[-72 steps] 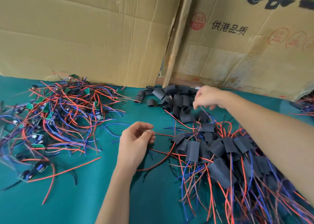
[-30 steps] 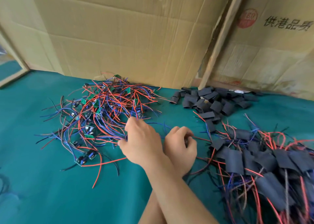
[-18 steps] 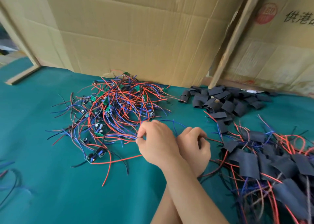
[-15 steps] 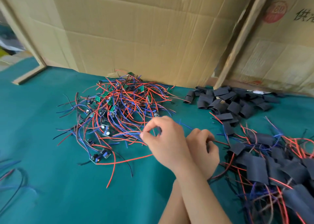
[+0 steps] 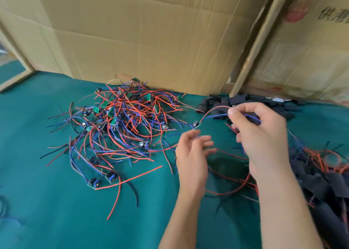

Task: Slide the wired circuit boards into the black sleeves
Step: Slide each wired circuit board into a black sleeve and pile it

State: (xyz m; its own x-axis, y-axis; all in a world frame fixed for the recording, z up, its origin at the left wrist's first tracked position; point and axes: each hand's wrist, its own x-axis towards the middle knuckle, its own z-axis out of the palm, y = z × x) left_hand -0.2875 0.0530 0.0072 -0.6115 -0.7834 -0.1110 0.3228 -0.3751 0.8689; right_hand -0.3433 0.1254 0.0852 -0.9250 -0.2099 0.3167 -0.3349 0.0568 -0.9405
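Now two hands — right hand [image 5: 260,135] pinches one wired board [image 5: 195,124].

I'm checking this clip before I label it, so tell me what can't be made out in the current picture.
- Head view: whether the right hand also holds a black sleeve; its fingers cover the spot where they pinch the wires.
- Left hand: motion blur hides any contact with the dangling circuit board.
- Sleeved pile: cut off by the right edge.
- Box print: blurred and cut off.
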